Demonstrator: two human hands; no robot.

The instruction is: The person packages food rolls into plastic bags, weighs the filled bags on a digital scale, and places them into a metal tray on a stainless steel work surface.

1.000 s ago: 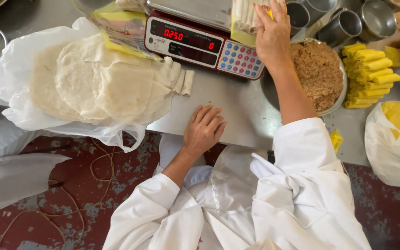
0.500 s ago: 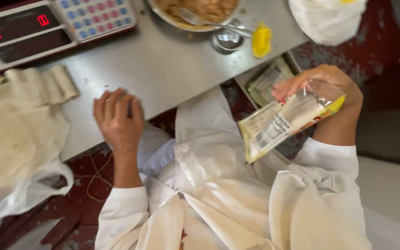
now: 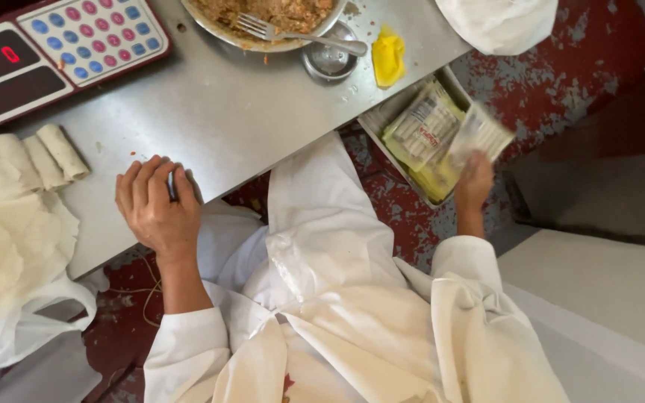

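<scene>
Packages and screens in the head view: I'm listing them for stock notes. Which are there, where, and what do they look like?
Scale: top left on the steel table; dark screen with red glow, pad of blue and pink round keys.
Sealed packet: in the right hand, over the crate; clear, blurred, pale sticks inside.
Packets in the crate: right of the table's edge; clear wrap, yellow trim, white label.

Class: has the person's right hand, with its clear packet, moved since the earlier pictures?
Yes. The right hand carried the packet from the scale down off the table to the tray.

Bare steel table (image 3: 248, 112) between scale (image 3: 54, 52) and bowl (image 3: 263, 41)
</scene>
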